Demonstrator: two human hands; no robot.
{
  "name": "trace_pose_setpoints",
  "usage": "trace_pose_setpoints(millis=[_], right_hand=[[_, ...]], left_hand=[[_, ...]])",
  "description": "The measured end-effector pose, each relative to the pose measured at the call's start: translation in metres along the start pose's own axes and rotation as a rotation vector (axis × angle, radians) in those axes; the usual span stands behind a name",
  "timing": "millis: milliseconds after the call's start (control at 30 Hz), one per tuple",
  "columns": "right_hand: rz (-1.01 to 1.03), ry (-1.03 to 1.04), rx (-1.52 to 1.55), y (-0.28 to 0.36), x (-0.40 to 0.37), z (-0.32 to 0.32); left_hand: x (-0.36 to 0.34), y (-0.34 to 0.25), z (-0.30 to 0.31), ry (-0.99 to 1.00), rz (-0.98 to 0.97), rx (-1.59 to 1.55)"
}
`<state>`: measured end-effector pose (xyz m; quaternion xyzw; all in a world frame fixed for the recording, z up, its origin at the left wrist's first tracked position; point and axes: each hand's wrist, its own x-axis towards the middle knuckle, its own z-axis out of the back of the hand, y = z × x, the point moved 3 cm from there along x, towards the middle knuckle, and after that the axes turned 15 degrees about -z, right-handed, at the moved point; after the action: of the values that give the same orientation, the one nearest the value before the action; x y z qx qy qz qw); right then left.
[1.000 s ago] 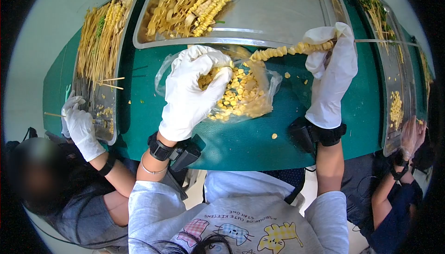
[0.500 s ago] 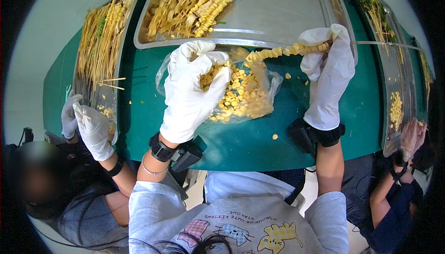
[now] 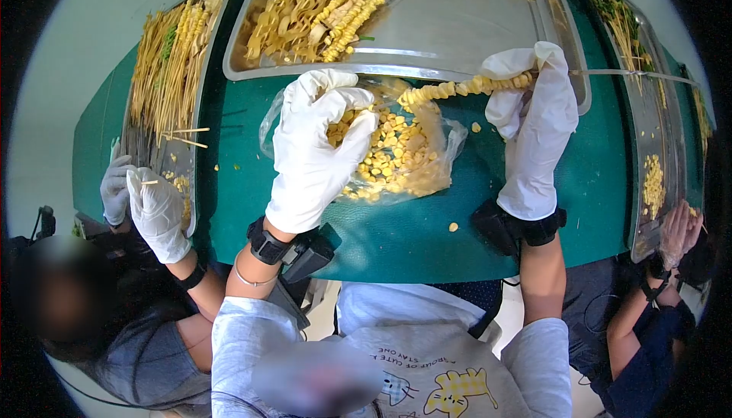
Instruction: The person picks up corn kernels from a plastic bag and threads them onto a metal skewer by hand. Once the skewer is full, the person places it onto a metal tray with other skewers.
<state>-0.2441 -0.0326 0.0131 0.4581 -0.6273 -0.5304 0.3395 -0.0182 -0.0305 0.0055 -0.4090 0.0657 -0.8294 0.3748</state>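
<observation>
My left hand point(image 3: 316, 151), in a white glove, is above an open clear plastic bag point(image 3: 454, 140) of loose yellow corn kernels point(image 3: 396, 155). Its thumb and index finger are pinched on what looks like a kernel, mostly hidden by the fingertips. My right hand point(image 3: 534, 124), also gloved, is closed around a skewer of corn kernels point(image 3: 465, 88). The threaded kernels point left towards my left hand, with a gap between them. The skewer's bare, thin end sticks out to the right beyond my palm.
Ahead, a metal tray point(image 3: 457, 33) holds finished skewers point(image 3: 347, 22). Another skewer tray point(image 3: 206, 75) stands left; a third tray point(image 3: 667, 159) with kernels is at right. A co-worker's gloved hands point(image 3: 156, 212) work at left, another's hand point(image 3: 679, 227) at right. Stray kernels dot the green table point(image 3: 381, 250).
My right hand has shifted slightly left, bringing the corn skewer's tip a little nearer my left hand. My left hand keeps its pinch and has barely moved.
</observation>
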Motion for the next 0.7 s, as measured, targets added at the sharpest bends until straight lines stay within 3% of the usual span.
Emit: trace_pose_setpoints(millis=[300,700], right_hand=[[0.025,0.101,-0.019,-0.0074,0.0056,0.0089],[0.017,0.055,0.018,-0.0036,0.0045,0.0035]], left_hand=[[-0.0001,0.0002,-0.0018,-0.007,-0.017,0.001],[0.0009,0.0017,0.0002,-0.028,-0.004,0.003]])
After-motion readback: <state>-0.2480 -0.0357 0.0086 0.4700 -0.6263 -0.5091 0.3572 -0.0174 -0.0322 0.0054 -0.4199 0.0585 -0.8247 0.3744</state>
